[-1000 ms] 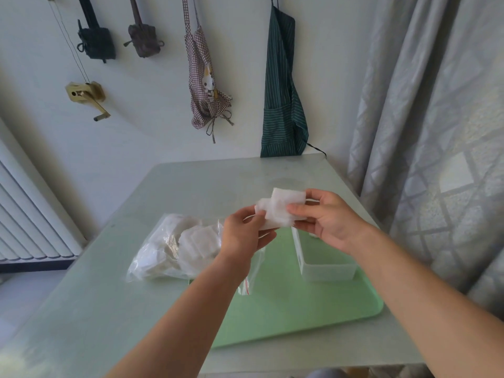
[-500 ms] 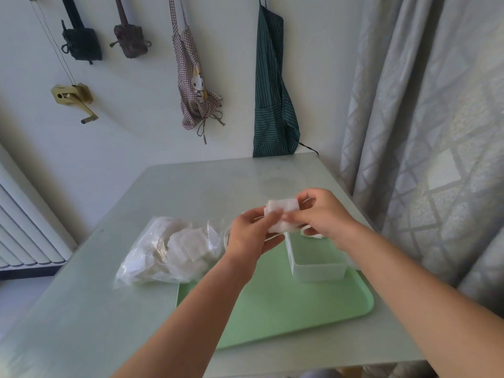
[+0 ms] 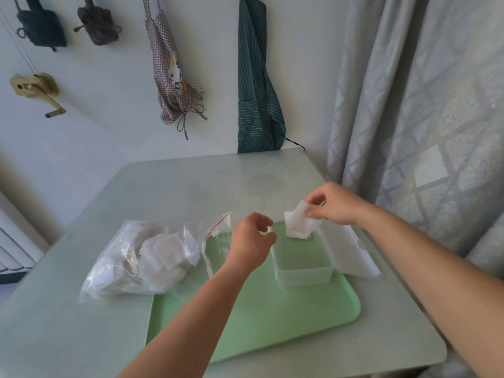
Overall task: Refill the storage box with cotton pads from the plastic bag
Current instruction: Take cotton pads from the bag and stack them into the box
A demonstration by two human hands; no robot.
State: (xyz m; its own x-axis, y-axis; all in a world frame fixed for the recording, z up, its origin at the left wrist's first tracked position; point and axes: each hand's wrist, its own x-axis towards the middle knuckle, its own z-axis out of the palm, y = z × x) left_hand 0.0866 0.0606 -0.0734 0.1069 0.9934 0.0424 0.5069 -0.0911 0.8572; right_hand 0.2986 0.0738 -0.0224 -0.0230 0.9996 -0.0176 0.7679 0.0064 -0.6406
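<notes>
Your right grip (image 3: 335,204) alone now pinches the cotton pads (image 3: 300,223), which hang over the far end of the storage box (image 3: 304,276). Your left grip (image 3: 252,241) has let go and hangs loosely curled and empty beside the box's left wall. The pads look ready to lower in. The plastic bag (image 3: 141,257) lies left of the box.

Stock count
Counted: table (image 3: 191,186) 1; green tray (image 3: 272,323) 1; storage box (image 3: 304,278) 1; box lid (image 3: 349,255) 1; plastic bag (image 3: 131,263) 1; cotton pads (image 3: 298,225), number unclear; hands 2 (left hand (image 3: 251,241), right hand (image 3: 335,204)); aprons 2 (checked apron (image 3: 171,77), striped apron (image 3: 256,91)); dark pouches (image 3: 41,25) 2.
</notes>
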